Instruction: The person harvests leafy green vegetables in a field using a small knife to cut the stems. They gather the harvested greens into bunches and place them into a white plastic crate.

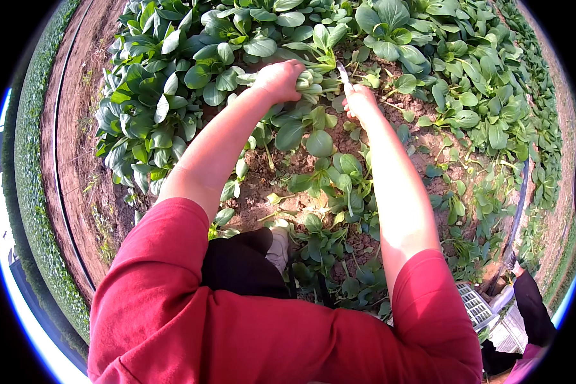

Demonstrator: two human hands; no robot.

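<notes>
Pale green stalks of a bunch of leafy greens, likely bok choy point(310, 82), stick out from my left hand point(279, 80), which is closed around them. My right hand point(361, 104) grips a knife point(342, 73) with a light blade angled up and to the left. The blade's tip is close to the base of a leafy plant point(324, 54) just beyond the bunch. Whether the blade touches that stem, I cannot tell. My left fingers and part of the bunch's leaves are hidden.
Dense greens point(168, 86) grow ahead and to both sides. Loose leaves and small plants lie on the soil point(297, 204) near my shoe point(278, 247). A black hose point(57, 144) runs along the left path. At lower right are a white plastic crate point(475, 305) and another person's sleeve point(533, 307).
</notes>
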